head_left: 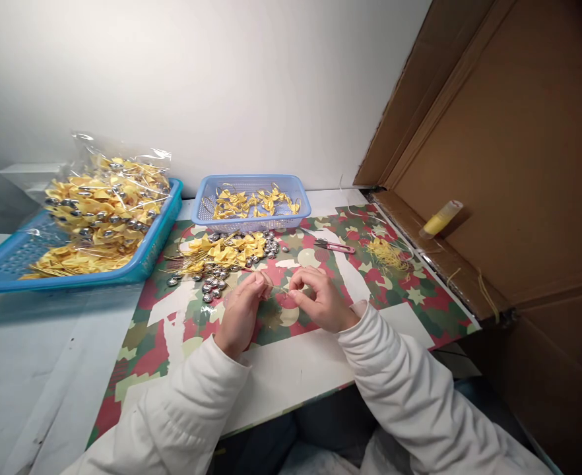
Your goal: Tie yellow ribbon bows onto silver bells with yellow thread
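Nearby: both hands pinched on thin thread; bow pile, snips behind.

Counting what I've got on the tabletop right now.

I see two hands: left hand, right hand. Two baskets: one big teal basket, one small blue basket. One clear bag of yellow bows. One loose pile of yellow bows, too tangled for me to count. Silver beads: dozens, too small to number. One pink snipper, one heap of yellow thread scraps, one yellow tube, one cardboard box.
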Tool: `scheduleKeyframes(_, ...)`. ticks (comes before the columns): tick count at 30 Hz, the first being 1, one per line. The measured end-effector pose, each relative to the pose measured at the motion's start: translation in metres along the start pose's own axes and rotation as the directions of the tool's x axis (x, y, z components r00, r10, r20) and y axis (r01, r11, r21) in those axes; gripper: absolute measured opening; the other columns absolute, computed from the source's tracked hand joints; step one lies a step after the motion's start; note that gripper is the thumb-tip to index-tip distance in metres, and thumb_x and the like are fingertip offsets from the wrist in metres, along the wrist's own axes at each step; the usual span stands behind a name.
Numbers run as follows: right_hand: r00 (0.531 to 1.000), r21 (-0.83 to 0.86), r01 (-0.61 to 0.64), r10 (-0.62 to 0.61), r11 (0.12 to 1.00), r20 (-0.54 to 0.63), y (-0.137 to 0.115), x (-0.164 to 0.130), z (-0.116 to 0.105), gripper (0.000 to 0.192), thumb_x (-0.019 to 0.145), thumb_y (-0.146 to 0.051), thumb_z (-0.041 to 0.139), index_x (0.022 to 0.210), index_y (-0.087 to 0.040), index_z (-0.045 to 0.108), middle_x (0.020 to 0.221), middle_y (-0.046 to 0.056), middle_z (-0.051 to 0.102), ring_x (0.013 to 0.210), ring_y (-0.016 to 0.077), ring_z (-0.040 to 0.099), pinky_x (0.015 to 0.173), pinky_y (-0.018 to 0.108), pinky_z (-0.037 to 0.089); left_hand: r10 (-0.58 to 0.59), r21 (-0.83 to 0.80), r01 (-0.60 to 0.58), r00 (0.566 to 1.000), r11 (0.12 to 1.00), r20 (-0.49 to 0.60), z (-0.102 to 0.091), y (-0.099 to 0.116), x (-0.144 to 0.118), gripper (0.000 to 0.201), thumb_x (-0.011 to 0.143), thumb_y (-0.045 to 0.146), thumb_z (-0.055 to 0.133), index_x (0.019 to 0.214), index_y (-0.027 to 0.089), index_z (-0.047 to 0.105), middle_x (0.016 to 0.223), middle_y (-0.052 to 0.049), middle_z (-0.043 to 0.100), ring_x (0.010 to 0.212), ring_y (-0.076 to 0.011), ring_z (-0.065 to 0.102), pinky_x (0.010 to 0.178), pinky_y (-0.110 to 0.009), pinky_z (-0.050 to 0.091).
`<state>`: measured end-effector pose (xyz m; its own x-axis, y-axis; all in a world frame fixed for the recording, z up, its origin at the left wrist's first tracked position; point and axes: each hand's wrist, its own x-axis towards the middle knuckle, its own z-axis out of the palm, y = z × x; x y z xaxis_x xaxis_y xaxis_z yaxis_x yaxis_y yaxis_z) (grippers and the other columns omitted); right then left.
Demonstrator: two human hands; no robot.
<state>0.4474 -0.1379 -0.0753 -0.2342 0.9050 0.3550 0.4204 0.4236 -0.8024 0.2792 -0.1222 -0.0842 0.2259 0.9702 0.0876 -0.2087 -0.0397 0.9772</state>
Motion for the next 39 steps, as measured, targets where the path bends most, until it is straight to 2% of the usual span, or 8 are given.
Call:
scheduleKeyframes(6, 0.993, 0.002, -0.041, 0.041, 0.999, -0.114, 0.0026, 0.0013, -0.0016, 0.011, 0.083, -0.025, 0.050, 0.077, -0.021, 0.058, 0.078, 0.002, 0.062, 0.079, 0.0186, 0.054, 0.079, 0.035, 0.039, -0.005, 0.055, 0.004, 1.000, 0.998, 0.021, -0.0013, -0.0018, -0.0006, 0.031, 0.087, 0.035, 0.048, 0.061, 0.021, 0.040, 0.065, 0.001, 0.037, 0.065, -0.0154, 0.035, 0.063, -0.029, 0.032)
scheduleKeyframes(10, 0.999, 0.012, -0.033, 0.033, 0.999, -0.007, 0.0013, 0.0006, 0.0021, 0.009, 0.082, -0.025, 0.056, 0.089, -0.021, 0.062, 0.089, 0.003, 0.066, 0.090, 0.0206, 0.056, 0.081, 0.035, 0.042, -0.050, 0.121, 0.043, 0.998, 0.992, 0.050, -0.0007, -0.0022, -0.0024, 0.032, 0.084, 0.038, 0.052, 0.060, 0.020, 0.042, 0.064, 0.002, 0.038, 0.064, -0.0150, 0.035, 0.060, -0.028, 0.031)
scheduleKeyframes(13, 1.000, -0.010, -0.009, 0.009, 1.000, 0.003, 0.0001, -0.0002, 0.0055, 0.002, 0.081, -0.022, 0.059, 0.082, -0.022, 0.060, 0.084, 0.002, 0.064, 0.088, 0.0201, 0.055, 0.082, 0.036, 0.041, -0.090, 0.147, 0.078, 0.993, 0.986, 0.075, 0.0012, 0.0007, -0.0036, 0.032, 0.083, 0.039, 0.055, 0.059, 0.020, 0.045, 0.062, 0.002, 0.040, 0.061, -0.0139, 0.034, 0.057, -0.026, 0.030)
scheduleKeyframes(19, 0.998, 0.012, 0.043, -0.042, 0.999, -0.054, 0.0015, 0.0008, 0.0062, 0.011, 0.080, -0.018, 0.055, 0.069, -0.022, 0.054, 0.077, 0.001, 0.062, 0.081, 0.0184, 0.055, 0.082, 0.036, 0.040, -0.092, 0.188, 0.070, 0.989, 0.980, 0.113, 0.0019, 0.0040, -0.0036, 0.034, 0.082, 0.040, 0.056, 0.057, 0.019, 0.046, 0.059, 0.002, 0.041, 0.058, -0.0129, 0.034, 0.055, -0.026, 0.029)
scheduleKeyframes(23, 0.994, 0.019, 0.071, -0.069, 0.997, -0.081, -0.0003, 0.0012, 0.0040, 0.011, 0.077, -0.016, 0.054, 0.068, -0.021, 0.052, 0.075, 0.000, 0.060, 0.077, 0.0171, 0.056, 0.080, 0.034, 0.039, -0.062, 0.217, 0.050, 0.997, 0.975, 0.050, 0.0018, 0.0029, -0.0031, 0.033, 0.081, 0.038, 0.055, 0.057, 0.019, 0.044, 0.058, 0.003, 0.036, 0.057, -0.0125, 0.031, 0.054, -0.026, 0.027)
scheduleKeyframes(27, 0.987, -0.107, 0.051, -0.066, 0.993, -0.146, -0.0028, 0.0001, 0.0029, 0.009, 0.072, -0.016, 0.053, 0.064, -0.021, 0.051, 0.075, 0.000, 0.061, 0.079, 0.0173, 0.055, 0.081, 0.035, 0.035, -0.017, 0.232, 0.026, 0.999, 0.972, -0.041, 0.0011, 0.0013, -0.0017, 0.031, 0.080, 0.037, 0.054, 0.056, 0.020, 0.042, 0.059, 0.004, 0.035, 0.058, -0.0127, 0.031, 0.055, -0.026, 0.028)
scheduleKeyframes(32, 0.961, -0.253, 0.098, -0.157, 0.962, -0.226, -0.0032, -0.0013, 0.0034, 0.007, 0.068, -0.017, 0.052, 0.062, -0.020, 0.051, 0.072, -0.001, 0.061, 0.074, 0.0159, 0.052, 0.078, 0.034, 0.031, 0.020, 0.277, 0.011, 0.994, 0.961, -0.111, -0.0013, -0.0026, 0.0002, 0.031, 0.080, 0.036, 0.051, 0.056, 0.020, 0.041, 0.059, 0.004, 0.034, 0.059, -0.0131, 0.031, 0.056, -0.026, 0.028)
scheduleKeyframes(39, 0.933, -0.319, 0.128, -0.223, 0.939, -0.282, -0.0035, -0.0014, 0.0025, 0.008, 0.067, -0.017, 0.052, 0.060, -0.020, 0.051, 0.069, 0.000, 0.062, 0.072, 0.0160, 0.052, 0.076, 0.035, 0.031, 0.052, 0.304, 0.004, 0.983, 0.953, -0.176, -0.0038, -0.0047, 0.0001, 0.032, 0.083, 0.035, 0.051, 0.057, 0.021, 0.039, 0.059, 0.004, 0.032, 0.059, -0.0135, 0.030, 0.054, -0.027, 0.026)
